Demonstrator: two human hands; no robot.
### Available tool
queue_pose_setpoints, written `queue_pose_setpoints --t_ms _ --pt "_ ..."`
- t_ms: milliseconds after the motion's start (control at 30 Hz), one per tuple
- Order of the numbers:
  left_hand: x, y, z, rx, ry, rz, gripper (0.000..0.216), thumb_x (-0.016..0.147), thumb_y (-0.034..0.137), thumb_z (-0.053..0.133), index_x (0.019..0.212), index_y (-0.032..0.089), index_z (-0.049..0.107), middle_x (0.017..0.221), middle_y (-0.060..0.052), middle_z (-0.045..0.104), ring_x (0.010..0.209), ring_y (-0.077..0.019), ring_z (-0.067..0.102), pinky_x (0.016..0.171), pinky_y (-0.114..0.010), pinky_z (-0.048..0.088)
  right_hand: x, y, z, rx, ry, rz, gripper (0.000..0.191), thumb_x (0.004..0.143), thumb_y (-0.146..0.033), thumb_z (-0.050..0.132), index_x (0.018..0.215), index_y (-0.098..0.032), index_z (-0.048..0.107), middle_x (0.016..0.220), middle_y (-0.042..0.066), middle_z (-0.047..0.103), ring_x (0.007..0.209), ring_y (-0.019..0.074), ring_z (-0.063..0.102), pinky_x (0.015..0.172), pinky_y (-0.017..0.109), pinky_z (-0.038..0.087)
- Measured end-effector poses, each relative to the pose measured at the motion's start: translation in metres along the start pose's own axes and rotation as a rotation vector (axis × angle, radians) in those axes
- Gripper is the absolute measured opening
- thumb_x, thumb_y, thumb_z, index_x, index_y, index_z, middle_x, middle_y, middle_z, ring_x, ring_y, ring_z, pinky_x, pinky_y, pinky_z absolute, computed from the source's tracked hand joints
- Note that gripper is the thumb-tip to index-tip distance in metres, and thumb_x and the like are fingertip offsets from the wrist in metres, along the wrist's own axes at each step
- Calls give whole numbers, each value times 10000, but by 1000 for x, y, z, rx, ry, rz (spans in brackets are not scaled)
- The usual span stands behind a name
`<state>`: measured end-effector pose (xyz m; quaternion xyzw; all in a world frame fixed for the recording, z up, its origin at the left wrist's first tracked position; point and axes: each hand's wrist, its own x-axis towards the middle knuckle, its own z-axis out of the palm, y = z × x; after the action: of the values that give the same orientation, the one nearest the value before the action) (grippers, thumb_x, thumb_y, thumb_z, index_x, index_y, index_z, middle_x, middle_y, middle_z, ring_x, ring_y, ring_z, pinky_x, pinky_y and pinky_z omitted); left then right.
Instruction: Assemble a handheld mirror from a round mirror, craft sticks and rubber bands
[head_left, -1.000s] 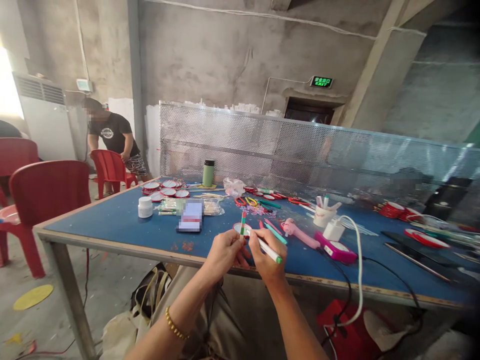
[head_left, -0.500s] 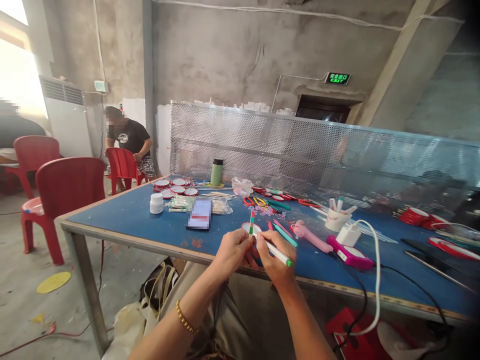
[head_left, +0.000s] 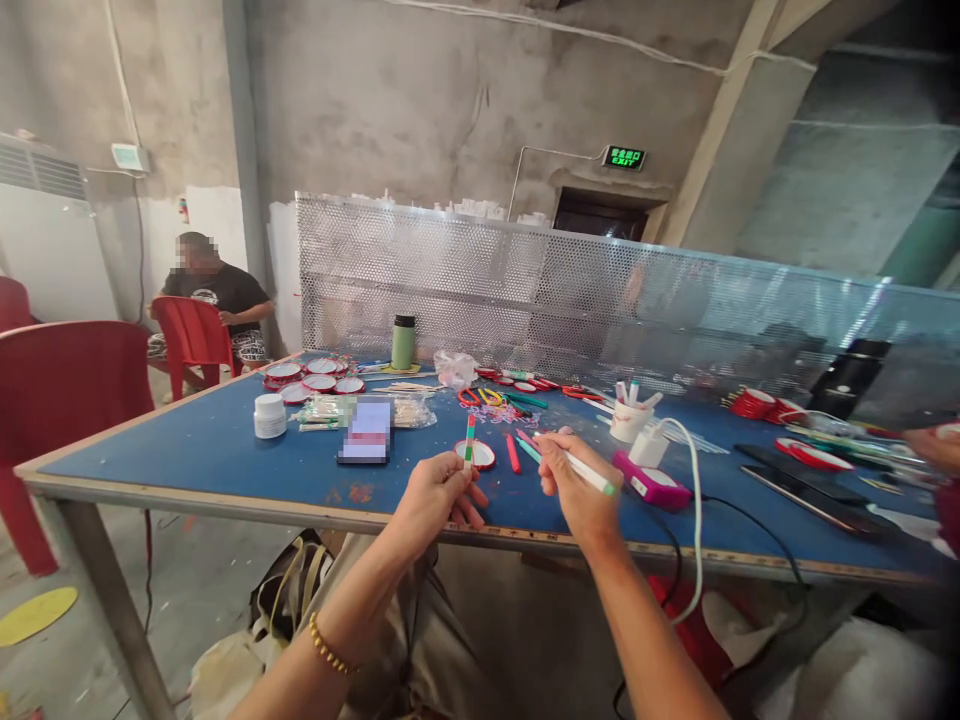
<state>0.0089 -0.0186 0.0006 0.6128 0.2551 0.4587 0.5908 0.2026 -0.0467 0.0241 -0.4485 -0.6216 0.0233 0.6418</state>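
Observation:
My left hand (head_left: 433, 497) is closed around a small stick (head_left: 469, 441) painted in red, white and green bands, held upright at the near edge of the blue table (head_left: 195, 440). My right hand (head_left: 577, 492) grips a white marker with a green end (head_left: 589, 472) and hovers just right of the stick, apart from my left hand. Below the stick lies a round red-rimmed lid (head_left: 478, 455). A red stick (head_left: 512, 453) and a green stick (head_left: 529, 450) rest on the table between my hands.
A pink device (head_left: 651, 486) with a white charger and cable (head_left: 694, 500), a white cup of sticks (head_left: 628, 421), a green flask (head_left: 403, 343), a white jar (head_left: 269, 415), a phone (head_left: 366, 433) and red-rimmed discs (head_left: 315, 376). A perforated metal screen (head_left: 525, 290) runs behind. A person sits at left by red chairs (head_left: 67, 390).
My right hand has drawn away from my left, moving right with the marker. The person at the back left has sat down. My view has turned slightly right.

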Motion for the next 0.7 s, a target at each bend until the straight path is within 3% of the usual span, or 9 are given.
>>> queue_pose_setpoints --t_ms 100,167,300,433,567,700 --pt "0 -1 0 8 7 -3 367 841 501 555 822 139 502 730 -65 693 467 -114 645 403 -167 358 8 5 -30 -150 -152 37 295 890 -465 613 908 -190 715 499 -53 480 386 84 434 366 205 358" --pt "0 -1 0 17 11 5 368 848 502 543 835 136 506 729 -62 689 467 -112 643 403 -166 360 11 4 -47 -245 -246 32 290 892 -468 601 934 -205 714 544 -35 523 430 99 469 397 211 393" --pt "1 -1 0 25 13 19 384 846 516 543 858 133 515 735 -62 683 478 -116 645 411 -171 384 14 -5 -72 -302 -428 22 311 898 -391 577 1164 -246 650 830 35 693 643 156 625 597 269 536" --pt "1 1 -2 6 -16 0 388 835 518 555 884 136 512 754 -62 682 496 -127 649 416 -186 413 21 -18 -89 -181 -575 132 359 943 -345 463 1261 -258 603 1057 76 701 759 177 661 667 308 562" --pt "-1 5 -3 0 -33 -27 352 847 481 546 901 135 506 770 -69 688 508 -124 651 430 -187 414 27 -29 -98 -2 -579 281 349 943 -322 479 1240 -214 629 1036 87 705 810 190 670 737 327 555" --pt "-2 6 -3 30 -31 -18 321 856 455 538 893 140 489 808 -92 706 515 -124 654 439 -191 416 28 -33 -90 109 -516 333 350 930 -363 547 1223 -190 630 1015 92 688 643 148 647 607 305 539"
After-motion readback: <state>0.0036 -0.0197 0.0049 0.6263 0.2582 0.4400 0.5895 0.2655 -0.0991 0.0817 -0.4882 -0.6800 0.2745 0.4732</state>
